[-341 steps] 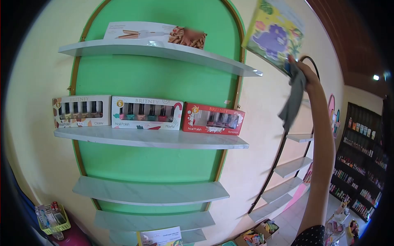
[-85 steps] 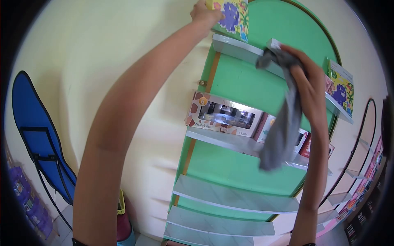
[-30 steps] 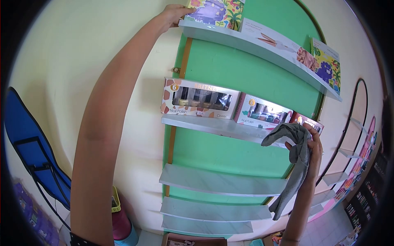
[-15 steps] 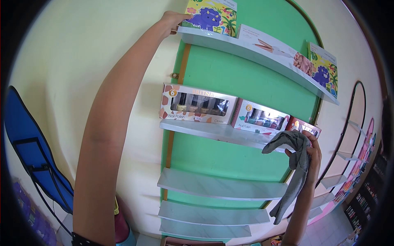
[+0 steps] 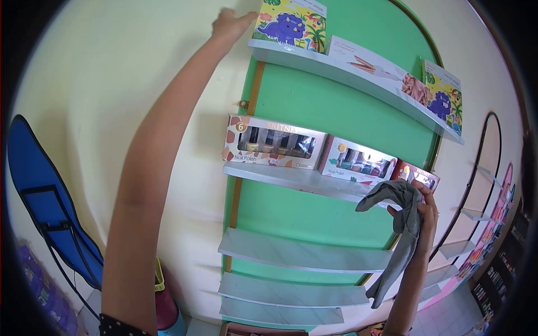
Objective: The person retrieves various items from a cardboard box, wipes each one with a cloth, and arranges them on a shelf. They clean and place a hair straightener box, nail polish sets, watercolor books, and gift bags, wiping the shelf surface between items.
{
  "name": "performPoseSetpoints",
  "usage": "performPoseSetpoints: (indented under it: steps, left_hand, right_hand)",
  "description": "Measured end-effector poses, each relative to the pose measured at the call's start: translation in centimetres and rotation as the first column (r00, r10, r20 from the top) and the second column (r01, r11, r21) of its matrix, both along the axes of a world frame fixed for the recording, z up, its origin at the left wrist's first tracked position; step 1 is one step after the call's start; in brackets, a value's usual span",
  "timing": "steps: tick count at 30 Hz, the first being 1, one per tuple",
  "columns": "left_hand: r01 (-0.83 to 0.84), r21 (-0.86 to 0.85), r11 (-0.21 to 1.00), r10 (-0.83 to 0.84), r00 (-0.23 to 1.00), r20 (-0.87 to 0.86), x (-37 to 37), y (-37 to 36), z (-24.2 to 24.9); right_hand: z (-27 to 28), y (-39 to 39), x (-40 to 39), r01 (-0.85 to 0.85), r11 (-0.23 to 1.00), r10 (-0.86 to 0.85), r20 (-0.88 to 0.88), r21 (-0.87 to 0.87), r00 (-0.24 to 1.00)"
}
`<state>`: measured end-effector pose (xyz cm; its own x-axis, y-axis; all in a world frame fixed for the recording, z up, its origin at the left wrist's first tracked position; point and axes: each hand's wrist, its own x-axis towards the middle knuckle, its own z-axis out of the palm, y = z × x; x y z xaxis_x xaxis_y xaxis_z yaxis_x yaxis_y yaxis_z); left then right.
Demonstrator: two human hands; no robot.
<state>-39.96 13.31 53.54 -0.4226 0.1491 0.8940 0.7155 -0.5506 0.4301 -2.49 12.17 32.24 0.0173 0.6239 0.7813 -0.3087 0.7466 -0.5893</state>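
Note:
My left hand [image 5: 231, 29] is raised at the upper left, beside the left end of the top shelf [image 5: 314, 63]. Its fingers are apart and hold nothing, with one fingertip right at the edge of a yellow box with a purple dinosaur [image 5: 286, 28] standing on that shelf. Lower right, my right hand [image 5: 427, 215] grips a grey cloth [image 5: 406, 224], which droops down along the wrist. This cloth overlaps the front of the second shelf [image 5: 297, 178], near a small reddish nail polish box [image 5: 417, 175].
Two more nail polish sets, one brown-patterned [image 5: 269, 159] and one white and pink [image 5: 353, 175], stand on the second shelf. Up top are a hair styler box [image 5: 370, 64] and another dinosaur box [image 5: 445, 103]. Lower shelves [image 5: 302, 252] follow below. A blue board [image 5: 45, 190] leans at left.
My left hand has come off the corner of the dinosaur box and shelf, moving slightly up and left. The right hand keeps the cloth in nearly the same place.

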Motion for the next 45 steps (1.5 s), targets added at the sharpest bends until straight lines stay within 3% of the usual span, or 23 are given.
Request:
performPoseSetpoints:
  steps: [1,3,4,6,7,8,10,12,14,15,16,19,21,24,25,28,32,34,35,36,39,42,45]
  left_hand:
    - [-0.211,0.314,0.926,0.228,0.974,-0.018,0.7,-0.8,-1.3]
    - [-0.004,0.619,0.785,0.180,0.958,-0.223,3.2,-4.1,-6.4]
    - [0.161,0.423,0.892,-0.068,0.972,-0.226,6.7,-6.6,-11.3]
    - [0.196,0.014,0.981,-0.181,0.928,-0.325,12.6,-7.7,-22.3]
    - [0.331,-0.406,0.852,-0.485,0.791,-0.373,15.0,-8.8,-26.4]
    - [0.631,-0.479,0.610,-0.766,0.625,-0.152,17.8,-8.6,-29.8]
    - [0.860,-0.464,0.212,-0.910,0.347,0.228,20.0,-8.9,-31.7]
    - [0.818,-0.505,0.277,-0.850,0.453,0.267,19.0,-8.7,-31.7]
    - [0.786,-0.372,0.494,-0.769,0.595,0.234,17.4,-9.5,-30.2]
    - [0.583,-0.235,0.778,-0.620,0.771,-0.142,16.3,-8.2,-29.9]
    - [0.552,-0.164,0.817,-0.571,0.814,-0.104,15.9,-8.4,-29.4]
    - [0.670,0.010,0.742,-0.667,0.737,0.110,15.6,-7.8,-28.1]
    - [0.880,0.096,0.466,-0.846,0.411,0.339,16.0,-8.0,-26.7]
    - [0.946,0.040,0.322,-0.887,0.287,0.362,16.2,-7.0,-25.3]
    - [0.951,0.104,0.290,-0.892,0.229,0.390,16.4,-6.9,-24.6]
    - [0.950,0.109,0.293,-0.914,0.245,0.325,15.1,-7.3,-22.8]
    - [0.934,0.033,0.355,-0.859,0.312,0.407,14.8,-7.3,-23.5]
    - [0.901,-0.049,0.431,-0.846,0.422,0.326,15.0,-6.8,-25.4]
    - [0.699,-0.134,0.702,-0.700,0.713,0.047,15.6,-6.1,-26.5]
    - [0.414,-0.120,0.902,-0.431,0.868,-0.246,16.3,-5.8,-27.4]
    - [0.264,-0.241,0.934,-0.342,0.858,-0.384,18.4,-6.1,-28.0]
    - [0.191,-0.269,0.944,-0.308,0.801,-0.513,17.6,-6.1,-26.3]
    - [0.436,-0.327,0.838,-0.538,0.761,-0.364,14.8,-6.6,-21.5]
  right_hand:
    - [-0.3,-0.4,0.0,-0.005,1.000,0.005,0.000,-0.002,1.000]
    - [-0.9,-1.4,-0.3,-0.028,0.999,0.028,0.010,-0.015,1.000]
    - [-1.2,-1.9,-0.8,-0.033,0.999,0.033,0.004,-0.012,0.999]
    - [-2.1,-3.4,-2.6,-0.119,0.993,0.119,0.035,-0.009,0.992]
    - [-2.4,-4.1,-3.6,-0.160,0.987,0.161,0.058,-0.016,0.985]
    - [-3.0,-3.9,-4.4,-0.120,0.991,0.111,0.142,0.055,0.984]
    - [-3.4,-4.1,-6.3,-0.061,0.980,0.009,0.262,0.191,0.965]
    - [-3.7,-3.4,-6.8,-0.061,0.984,0.017,0.255,0.166,0.967]
    - [-4.0,-2.6,-6.8,-0.073,0.987,0.035,0.246,0.145,0.969]
    - [-4.2,-2.0,-6.2,-0.087,0.992,0.058,0.294,0.087,0.954]
    - [-4.2,-1.6,-5.7,-0.098,0.995,0.082,0.341,0.029,0.936]
    - [-4.2,-1.7,-5.7,-0.234,0.961,0.276,0.533,-0.147,0.800]
    - [-4.6,-2.0,-6.5,-0.308,0.930,0.364,0.630,-0.203,0.686]
    - [-5.2,-3.1,-8.5,-0.223,0.964,0.076,0.651,0.146,0.755]
    - [-5.1,-3.0,-8.4,-0.222,0.965,0.078,0.649,0.143,0.757]
    - [-4.3,-2.4,-7.3,-0.367,0.887,0.461,0.534,-0.280,0.708]
    - [-3.9,-0.3,-4.6,-0.493,0.855,0.490,0.561,-0.160,0.667]
    - [-3.6,-1.2,-5.0,-0.526,0.842,0.526,-0.035,-0.116,0.850]
    - [-3.5,1.0,-4.7,-0.565,0.814,0.549,-0.140,-0.131,0.824]
    - [-4.2,2.3,-4.4,-0.739,0.672,0.720,-0.197,-0.042,0.666]
    - [-4.1,-0.6,-8.1,-0.740,0.664,0.644,-0.421,-0.108,0.639]
    - [-4.2,1.0,-7.3,-0.732,0.678,0.687,-0.291,-0.076,0.666]
    - [-1.0,4.4,-4.5,-0.958,0.266,0.799,-0.582,0.110,0.154]
